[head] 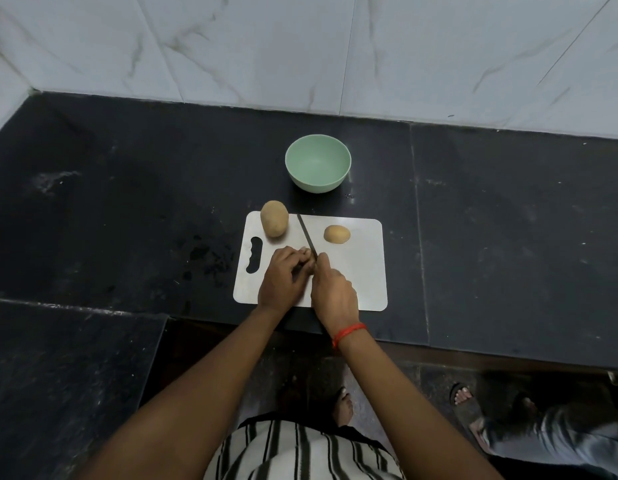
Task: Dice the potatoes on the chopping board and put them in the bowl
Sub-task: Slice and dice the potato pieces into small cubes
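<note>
Black-and-white striped cloth fills the bottom edge at six o'clock: the shirt (300, 452) of the person wearing the camera. At four o'clock from it I see someone else's sandalled foot (461, 396) on the dark floor. Both bare forearms reach toward twelve o'clock and meet over the near half of the white chopping board (364, 275), which lies on the black stone counter (127, 209) close to its near edge. A red thread (349, 332) circles the right wrist. The right hand (335, 292) is closed round the handle of the knife (306, 233). The handle is buried in the fist, and the dark blade runs out toward eleven o'clock, its tip reaching the board's far edge. The left hand (283, 275) sits at nine o'clock of the blade, touching the right hand, with its fingers curled down and their tips against the blade. Whatever lies under them is hidden, so I cannot tell whether that hand holds anything. Two whole potatoes rest on the far half of the board. The big potato (274, 219) is at eleven o'clock from the hands, by the far edge and just left of the blade. The small potato (336, 234) is at one o'clock, lying on its side, apart from the blade. Beyond the board at twelve o'clock, apart from it, stands the pale green bowl (318, 163), upright on the counter. Behind it rise white wall tiles (266, 46) veined like marble.
</note>
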Motion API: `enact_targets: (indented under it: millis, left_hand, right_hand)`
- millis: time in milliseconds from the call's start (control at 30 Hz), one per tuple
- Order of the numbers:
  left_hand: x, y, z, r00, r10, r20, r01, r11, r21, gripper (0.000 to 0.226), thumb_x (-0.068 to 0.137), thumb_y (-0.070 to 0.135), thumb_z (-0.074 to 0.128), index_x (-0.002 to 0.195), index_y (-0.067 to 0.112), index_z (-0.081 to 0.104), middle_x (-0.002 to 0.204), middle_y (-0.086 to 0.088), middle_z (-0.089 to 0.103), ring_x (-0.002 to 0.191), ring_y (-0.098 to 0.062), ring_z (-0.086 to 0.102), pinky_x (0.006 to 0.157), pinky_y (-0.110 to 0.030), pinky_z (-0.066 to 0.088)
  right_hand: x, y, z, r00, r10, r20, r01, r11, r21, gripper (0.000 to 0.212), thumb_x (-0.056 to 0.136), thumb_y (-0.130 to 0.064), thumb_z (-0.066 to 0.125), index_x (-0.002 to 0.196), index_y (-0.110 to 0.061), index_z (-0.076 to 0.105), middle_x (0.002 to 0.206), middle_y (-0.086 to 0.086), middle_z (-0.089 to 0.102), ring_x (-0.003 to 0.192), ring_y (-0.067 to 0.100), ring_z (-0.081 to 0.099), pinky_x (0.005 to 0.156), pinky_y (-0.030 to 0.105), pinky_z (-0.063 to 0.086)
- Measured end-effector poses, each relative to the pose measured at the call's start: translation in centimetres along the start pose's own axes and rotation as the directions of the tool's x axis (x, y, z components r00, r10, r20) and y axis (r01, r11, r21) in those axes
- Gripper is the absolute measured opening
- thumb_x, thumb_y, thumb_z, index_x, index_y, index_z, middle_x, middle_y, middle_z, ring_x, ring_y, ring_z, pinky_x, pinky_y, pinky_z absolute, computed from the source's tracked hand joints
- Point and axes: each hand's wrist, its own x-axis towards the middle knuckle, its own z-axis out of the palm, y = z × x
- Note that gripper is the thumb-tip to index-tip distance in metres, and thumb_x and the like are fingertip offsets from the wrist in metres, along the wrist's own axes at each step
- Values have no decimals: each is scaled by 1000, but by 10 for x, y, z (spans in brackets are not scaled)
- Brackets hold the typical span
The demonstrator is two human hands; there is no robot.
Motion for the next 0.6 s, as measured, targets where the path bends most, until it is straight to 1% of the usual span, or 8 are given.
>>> enact_targets:
  millis: [133,267,367,467,600]
  left_hand:
    - [0,1,0,1000,-5,-1,5,1000,-7,17,99,25,66,105,10,72,94,7,58,98,-12,52,86,-6,35]
    - [-1,0,3,1000,-26,-14,26,1000,-6,18,99,25,66,105,10,72,95,3,60,98,-14,52,86,-8,36]
    - [-1,0,4,999,-37,-14,37,999,-4,16,97,23,68,104,9,71,96,2,61,99,-14,52,86,-7,36]
    - [-1,-1,4,999,-43,-14,43,999,10,15,96,21,68,103,8,71,95,2,60,99,-16,53,85,-7,35]
    - [-1,-2,5,999,-39,-30,40,999,26,16,96,21,68,104,7,70,95,0,60,98,-17,53,83,-15,39]
  right_hand:
    - [-2,0,-1,1000,-9,8,9,999,-41,20,104,-17,36,123,-15,41,90,15,64,77,39,64,59,35,34]
    - [-15,3,1,999,24,22,-21,994,-111,28,104,-15,34,131,-20,36,88,12,62,70,36,58,57,35,31]
    - [-31,11,7,999,28,28,-23,987,-158,23,103,-13,35,125,-19,37,86,11,62,71,37,62,55,37,35]
    - [-46,20,8,998,35,47,-26,982,-185,19,103,-14,33,121,-18,36,85,9,60,68,34,62,54,38,38]
    - [-75,33,2,995,28,94,-8,978,-207,21,106,-20,31,126,-18,37,93,10,61,77,35,65,57,37,35]
